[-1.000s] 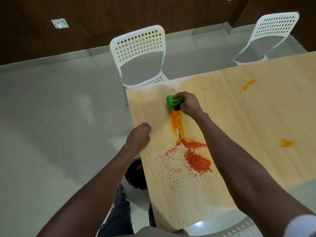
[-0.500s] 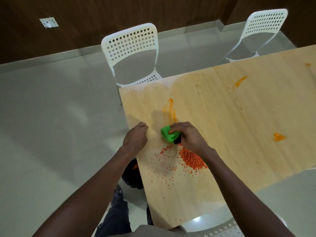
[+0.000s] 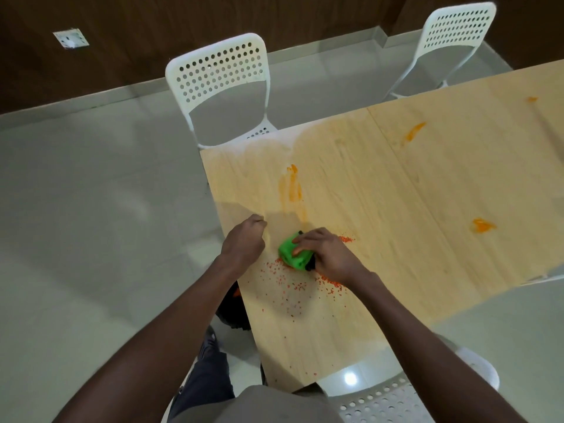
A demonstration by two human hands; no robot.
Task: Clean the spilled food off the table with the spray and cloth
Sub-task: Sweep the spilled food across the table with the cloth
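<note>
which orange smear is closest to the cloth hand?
The long vertical streak just beyond the right hand and green cloth; the other smears lie far to the right.

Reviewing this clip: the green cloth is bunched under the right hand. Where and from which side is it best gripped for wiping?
Probably from above, as the right hand does: palm over the top of the wadded green cloth, fingers draped on its far side. It lies flat on the table as a low bundle with no handle, so a top-down press holds it and lets it drag the orange crumbs.
</note>
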